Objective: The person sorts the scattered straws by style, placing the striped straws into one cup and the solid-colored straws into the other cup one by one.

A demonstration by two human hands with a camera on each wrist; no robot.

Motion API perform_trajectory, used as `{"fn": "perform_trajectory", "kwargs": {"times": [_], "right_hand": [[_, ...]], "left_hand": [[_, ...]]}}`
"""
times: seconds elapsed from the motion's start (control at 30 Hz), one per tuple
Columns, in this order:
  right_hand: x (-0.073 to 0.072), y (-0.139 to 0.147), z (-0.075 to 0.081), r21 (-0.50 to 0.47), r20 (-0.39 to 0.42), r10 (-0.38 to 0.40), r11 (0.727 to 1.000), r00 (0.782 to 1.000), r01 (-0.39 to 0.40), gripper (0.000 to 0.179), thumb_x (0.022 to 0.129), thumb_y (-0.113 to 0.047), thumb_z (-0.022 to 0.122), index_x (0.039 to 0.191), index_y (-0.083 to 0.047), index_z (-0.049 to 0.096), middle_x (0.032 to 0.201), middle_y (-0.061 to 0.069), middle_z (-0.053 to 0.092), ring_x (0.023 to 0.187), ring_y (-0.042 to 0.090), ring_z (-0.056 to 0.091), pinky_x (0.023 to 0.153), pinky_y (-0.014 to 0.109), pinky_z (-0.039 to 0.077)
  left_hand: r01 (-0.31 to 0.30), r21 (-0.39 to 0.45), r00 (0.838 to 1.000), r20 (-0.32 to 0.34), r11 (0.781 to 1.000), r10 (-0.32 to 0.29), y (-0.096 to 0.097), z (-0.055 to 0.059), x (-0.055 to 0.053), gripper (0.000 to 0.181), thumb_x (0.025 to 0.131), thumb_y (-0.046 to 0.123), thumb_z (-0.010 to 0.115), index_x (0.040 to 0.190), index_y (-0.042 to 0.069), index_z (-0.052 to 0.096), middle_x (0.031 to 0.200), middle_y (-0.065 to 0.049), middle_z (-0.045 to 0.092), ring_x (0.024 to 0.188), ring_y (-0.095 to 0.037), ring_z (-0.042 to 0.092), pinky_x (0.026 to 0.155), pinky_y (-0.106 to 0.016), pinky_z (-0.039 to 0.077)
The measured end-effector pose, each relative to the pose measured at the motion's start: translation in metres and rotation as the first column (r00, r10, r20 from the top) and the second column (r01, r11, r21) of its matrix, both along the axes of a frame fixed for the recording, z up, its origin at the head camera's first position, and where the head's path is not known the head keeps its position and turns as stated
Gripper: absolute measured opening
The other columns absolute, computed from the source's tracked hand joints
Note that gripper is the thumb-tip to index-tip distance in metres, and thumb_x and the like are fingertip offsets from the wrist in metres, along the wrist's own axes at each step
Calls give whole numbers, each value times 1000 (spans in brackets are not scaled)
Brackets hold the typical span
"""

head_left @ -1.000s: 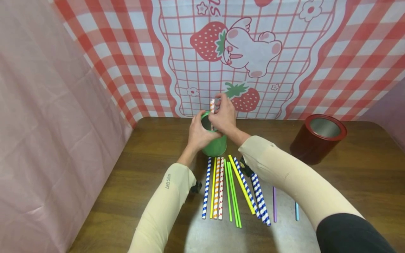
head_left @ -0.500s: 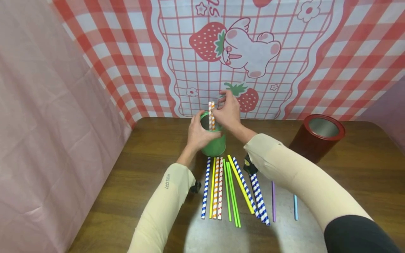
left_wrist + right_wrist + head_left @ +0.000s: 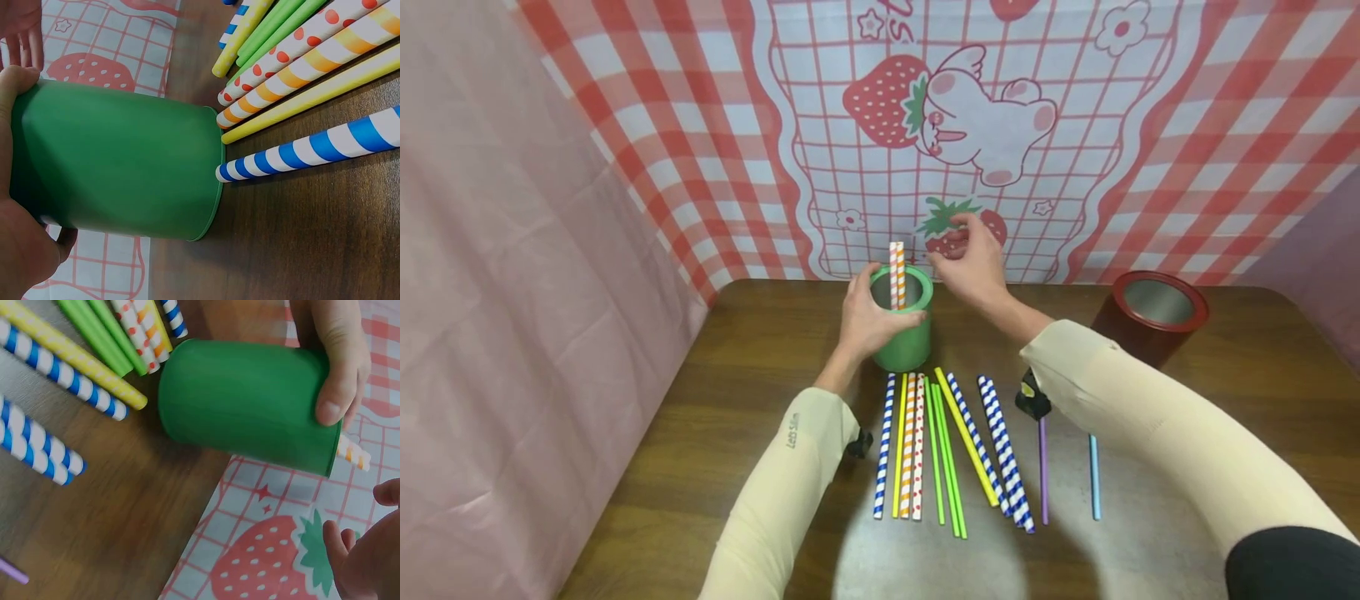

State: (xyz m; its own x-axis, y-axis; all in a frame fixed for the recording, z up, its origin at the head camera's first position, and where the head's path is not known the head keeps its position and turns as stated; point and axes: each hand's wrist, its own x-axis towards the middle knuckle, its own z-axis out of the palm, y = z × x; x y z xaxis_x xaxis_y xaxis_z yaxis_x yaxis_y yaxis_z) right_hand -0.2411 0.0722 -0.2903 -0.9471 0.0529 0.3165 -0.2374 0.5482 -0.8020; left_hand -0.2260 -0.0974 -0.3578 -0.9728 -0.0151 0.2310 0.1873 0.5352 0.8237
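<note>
My left hand (image 3: 872,318) grips a green can (image 3: 904,350) near its rim, thumb across the front, fingers round the left side. Two paper straws stand upright in the can: one pink-striped (image 3: 893,275), one orange-striped (image 3: 901,275); their lower ends are hidden inside. To the right of the can and apart from it, my right hand (image 3: 976,267) is raised with fingers loosely bent and nothing between them. In the left wrist view, a blue-striped straw (image 3: 306,150), a yellow straw (image 3: 294,107) and a red-dotted straw (image 3: 306,44) lie with their ends by the can's base.
More straws lie on the wooden table (image 3: 760,350): green ones (image 3: 950,462), a wider yellow one (image 3: 966,437), blue-striped ones (image 3: 1006,454), a purple one (image 3: 1043,483) and a light blue one (image 3: 1095,479). A dark red can (image 3: 1131,337) stands at the right, before a patterned cloth (image 3: 820,167).
My right hand has let go of the orange-striped straw, which now stands in the green can beside the pink-striped one. It has drawn away to the right; my left hand keeps its grip.
</note>
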Motion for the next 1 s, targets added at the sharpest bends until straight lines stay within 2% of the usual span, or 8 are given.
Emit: {"fn": "perform_trajectory", "kwargs": {"times": [0.3, 0.63, 0.8, 1.0], "right_hand": [[6, 27, -10, 43, 114, 32, 998, 993, -37, 65, 81, -16, 70, 137, 0, 42, 134, 23, 51, 117, 36, 54, 102, 43, 43], [22, 58, -12, 94, 243, 41, 993, 969, -65, 69, 86, -25, 67, 143, -1, 35, 140, 23, 45, 118, 37, 51, 97, 48, 45], [31, 73, -18, 95, 311, 60, 991, 949, -94, 71, 88, -26, 66, 145, -1, 32, 141, 26, 44, 123, 41, 48, 101, 51, 42], [44, 81, -34, 101, 422, 81, 986, 903, -135, 67, 88, -26, 65, 142, 2, 36, 140, 28, 43, 124, 44, 45, 102, 52, 41]], "left_hand": [[4, 23, 1000, 7, 1000, -4, -1, -1, 1, 103, 56, 35, 91, 142, 12, 39, 129, -9, 49, 111, -25, 52, 91, -41, 49], [6, 34, 1000, 2, 999, -6, -1, -1, -1, 102, 56, 36, 90, 141, 12, 39, 128, -9, 49, 110, -24, 53, 89, -41, 49], [12, 31, 1000, -2, 999, -11, -1, -2, -2, 101, 57, 37, 90, 141, 12, 40, 127, -9, 49, 109, -24, 53, 87, -41, 50], [14, 24, 1000, 0, 1000, -14, -1, -2, -1, 101, 57, 37, 90, 141, 13, 40, 128, -8, 49, 110, -24, 52, 88, -40, 50]]}}
